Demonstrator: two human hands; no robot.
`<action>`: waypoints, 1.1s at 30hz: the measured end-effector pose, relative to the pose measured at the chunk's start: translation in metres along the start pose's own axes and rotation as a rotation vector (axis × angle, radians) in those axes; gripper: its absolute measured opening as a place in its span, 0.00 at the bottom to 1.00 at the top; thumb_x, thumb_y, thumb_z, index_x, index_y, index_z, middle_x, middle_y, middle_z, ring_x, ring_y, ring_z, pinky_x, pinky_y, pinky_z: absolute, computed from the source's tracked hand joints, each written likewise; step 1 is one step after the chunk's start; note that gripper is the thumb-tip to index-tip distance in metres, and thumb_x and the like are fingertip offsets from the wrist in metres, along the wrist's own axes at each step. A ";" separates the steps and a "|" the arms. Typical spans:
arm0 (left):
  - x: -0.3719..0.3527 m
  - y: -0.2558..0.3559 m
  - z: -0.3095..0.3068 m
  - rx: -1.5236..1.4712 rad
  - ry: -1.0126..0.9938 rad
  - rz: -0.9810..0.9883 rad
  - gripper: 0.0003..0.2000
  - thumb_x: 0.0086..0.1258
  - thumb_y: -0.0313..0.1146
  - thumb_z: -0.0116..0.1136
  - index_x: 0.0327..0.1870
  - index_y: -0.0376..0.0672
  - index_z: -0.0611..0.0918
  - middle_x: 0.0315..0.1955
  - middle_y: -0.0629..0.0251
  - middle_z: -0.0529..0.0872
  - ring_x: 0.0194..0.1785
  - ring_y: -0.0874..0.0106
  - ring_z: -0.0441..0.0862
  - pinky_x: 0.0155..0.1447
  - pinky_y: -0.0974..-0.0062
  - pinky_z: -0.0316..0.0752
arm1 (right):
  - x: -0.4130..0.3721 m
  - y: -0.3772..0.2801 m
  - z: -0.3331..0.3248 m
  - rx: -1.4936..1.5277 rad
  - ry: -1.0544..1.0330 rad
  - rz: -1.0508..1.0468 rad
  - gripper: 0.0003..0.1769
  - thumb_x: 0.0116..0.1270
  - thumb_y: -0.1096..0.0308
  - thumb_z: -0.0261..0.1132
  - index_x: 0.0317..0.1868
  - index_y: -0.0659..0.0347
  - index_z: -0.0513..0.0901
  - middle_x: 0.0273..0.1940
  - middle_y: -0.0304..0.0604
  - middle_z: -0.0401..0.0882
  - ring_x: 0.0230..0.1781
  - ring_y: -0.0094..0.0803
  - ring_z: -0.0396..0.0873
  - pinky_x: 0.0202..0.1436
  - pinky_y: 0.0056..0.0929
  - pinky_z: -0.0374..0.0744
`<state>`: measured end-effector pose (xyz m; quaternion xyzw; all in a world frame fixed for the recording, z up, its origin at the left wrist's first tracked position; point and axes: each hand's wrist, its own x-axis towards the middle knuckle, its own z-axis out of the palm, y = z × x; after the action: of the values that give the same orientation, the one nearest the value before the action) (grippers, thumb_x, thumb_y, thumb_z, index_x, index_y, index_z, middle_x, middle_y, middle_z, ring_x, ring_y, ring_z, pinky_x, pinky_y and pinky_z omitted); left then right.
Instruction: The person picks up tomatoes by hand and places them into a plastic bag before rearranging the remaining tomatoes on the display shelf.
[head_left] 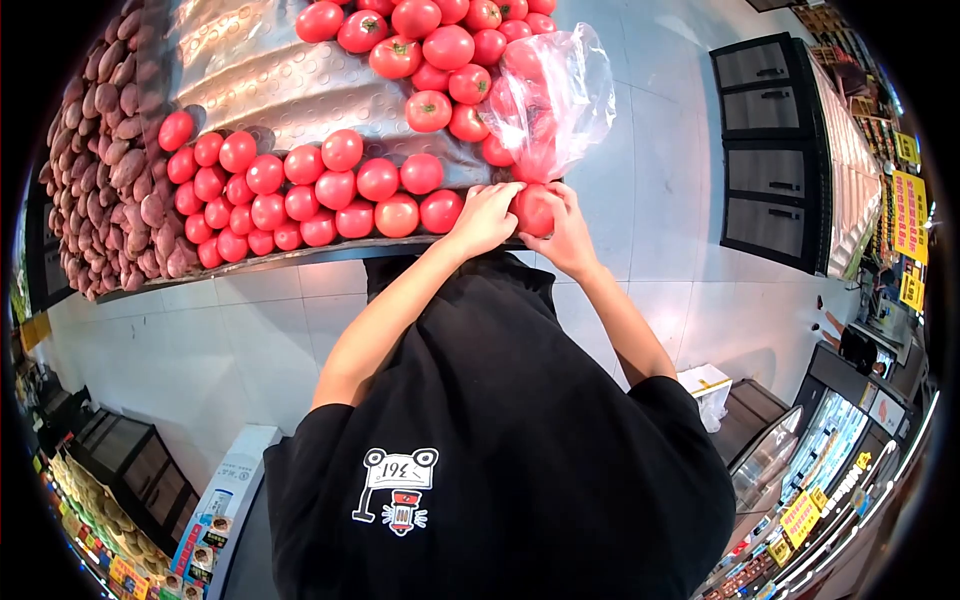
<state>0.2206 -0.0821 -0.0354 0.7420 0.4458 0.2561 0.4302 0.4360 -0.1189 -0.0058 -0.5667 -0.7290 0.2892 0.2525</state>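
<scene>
Round, glossy red tomato (533, 210), clasped between left hand (487, 215) and right hand (562, 232) at the display's front edge. Clear plastic bag (565, 90), crumpled, rises directly above it.

A steel stand (280, 80) slopes across the top. On it lies a tomato pile (300, 190) in 2 clusters. At the stand's left end are sweet potatoes (115, 150). Right of the stand, across pale floor tiles (650, 180), are dark cabinets (765, 170) and yellow signs (910, 215). Well below the stand are a white box (705, 382) and a glass case (765, 460).
</scene>
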 end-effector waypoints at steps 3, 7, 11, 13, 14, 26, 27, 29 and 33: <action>0.000 -0.003 0.010 0.107 0.019 0.084 0.29 0.68 0.24 0.60 0.74 0.36 0.80 0.66 0.47 0.85 0.70 0.49 0.81 0.78 0.51 0.69 | -0.001 -0.008 -0.009 -0.445 -0.049 -0.193 0.44 0.58 0.51 0.86 0.73 0.51 0.78 0.72 0.57 0.75 0.74 0.55 0.76 0.86 0.59 0.67; -0.001 -0.009 0.010 0.306 -0.038 0.103 0.33 0.66 0.25 0.64 0.77 0.36 0.77 0.64 0.51 0.86 0.70 0.51 0.81 0.79 0.53 0.70 | 0.004 -0.015 -0.003 -0.570 -0.026 -0.154 0.46 0.59 0.42 0.83 0.73 0.51 0.79 0.66 0.54 0.80 0.72 0.50 0.77 0.87 0.63 0.63; -0.006 -0.006 0.006 0.466 -0.042 0.148 0.34 0.63 0.29 0.71 0.74 0.35 0.78 0.60 0.54 0.87 0.70 0.55 0.80 0.79 0.56 0.71 | 0.012 -0.023 -0.003 -0.567 -0.110 -0.089 0.46 0.58 0.42 0.83 0.73 0.52 0.79 0.63 0.54 0.81 0.68 0.50 0.78 0.87 0.63 0.63; -0.003 0.006 -0.002 0.520 -0.141 0.108 0.32 0.64 0.29 0.71 0.72 0.36 0.79 0.59 0.54 0.87 0.70 0.55 0.80 0.79 0.56 0.71 | 0.012 -0.018 0.002 -0.567 -0.151 -0.074 0.46 0.58 0.42 0.83 0.73 0.53 0.79 0.64 0.55 0.80 0.69 0.51 0.77 0.87 0.64 0.62; -0.001 0.010 -0.005 0.546 -0.188 0.087 0.31 0.64 0.29 0.71 0.72 0.36 0.79 0.58 0.55 0.87 0.69 0.55 0.80 0.78 0.56 0.71 | 0.011 -0.014 0.003 -0.567 -0.172 -0.069 0.46 0.58 0.43 0.83 0.73 0.53 0.79 0.65 0.55 0.80 0.70 0.51 0.77 0.87 0.64 0.62; -0.063 -0.017 -0.043 0.630 0.048 0.180 0.27 0.76 0.41 0.69 0.72 0.38 0.80 0.69 0.55 0.83 0.76 0.54 0.76 0.85 0.53 0.67 | -0.003 -0.010 0.010 -0.588 -0.070 -0.065 0.40 0.71 0.45 0.78 0.76 0.56 0.78 0.72 0.55 0.74 0.76 0.53 0.72 0.87 0.64 0.62; -0.067 -0.019 -0.050 0.712 0.000 0.184 0.34 0.75 0.51 0.70 0.75 0.37 0.79 0.73 0.55 0.82 0.80 0.55 0.74 0.87 0.50 0.63 | -0.004 -0.007 0.012 -0.567 -0.054 -0.066 0.41 0.70 0.45 0.78 0.77 0.56 0.77 0.73 0.55 0.74 0.77 0.54 0.71 0.87 0.64 0.62; -0.070 -0.017 -0.054 0.741 -0.050 0.198 0.42 0.71 0.58 0.71 0.78 0.37 0.77 0.75 0.55 0.81 0.82 0.56 0.72 0.88 0.49 0.62 | -0.008 -0.001 0.018 -0.525 -0.021 -0.068 0.43 0.69 0.46 0.79 0.78 0.56 0.76 0.75 0.56 0.73 0.79 0.55 0.70 0.88 0.64 0.61; -0.066 -0.018 -0.054 0.847 -0.103 0.205 0.51 0.65 0.67 0.72 0.82 0.36 0.73 0.76 0.55 0.80 0.84 0.58 0.70 0.88 0.48 0.61 | -0.014 -0.013 0.014 -0.484 -0.039 -0.239 0.53 0.62 0.39 0.82 0.81 0.57 0.73 0.81 0.59 0.65 0.86 0.58 0.62 0.91 0.64 0.57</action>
<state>0.1401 -0.1140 -0.0235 0.9052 0.4134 0.0548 0.0818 0.4207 -0.1368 -0.0072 -0.5146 -0.8435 0.0856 0.1277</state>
